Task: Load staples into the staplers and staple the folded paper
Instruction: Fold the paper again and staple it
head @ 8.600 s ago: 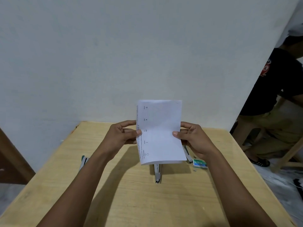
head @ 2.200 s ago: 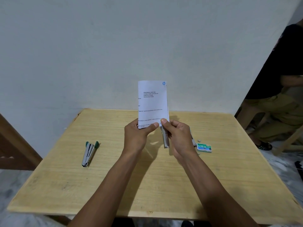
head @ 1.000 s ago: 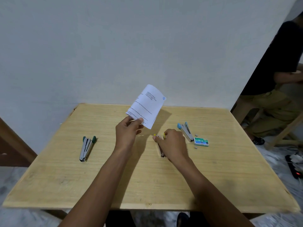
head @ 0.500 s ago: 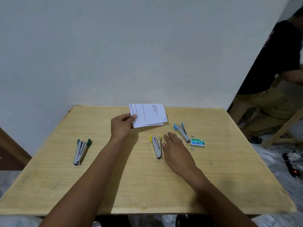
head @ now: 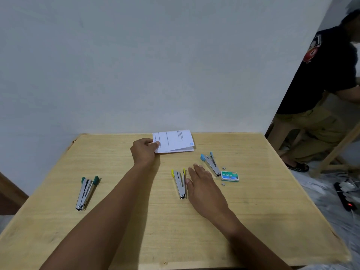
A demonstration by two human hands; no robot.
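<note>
Head view: three staplers lie on the wooden table [head: 272, 221]: a green-tipped stapler [head: 85, 192] at left, a yellow-tipped stapler [head: 180, 183] at centre, a blue-tipped stapler [head: 211, 163] beside one staple box [head: 229, 176], with two loose staple strips nearby. The left hand [head: 144, 152] pinches the folded paper [head: 174, 141] at the table's far edge; the right hand [head: 202, 187], fingers spread and empty, rests beside the yellow-tipped stapler. The paper's print is illegible; a bystander [head: 321, 90] is cut off at right.

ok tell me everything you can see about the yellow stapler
The yellow stapler is a slim, shiny metal stapler with two yellow plastic tips at its far end, where its arms splay slightly apart. It lies flat on the wooden table, near the middle, narrow hinged end toward the person. The right hand lies open just beside it, the thumb at or near its side; actual contact is unclear. Whether it holds staples cannot be seen.
</note>
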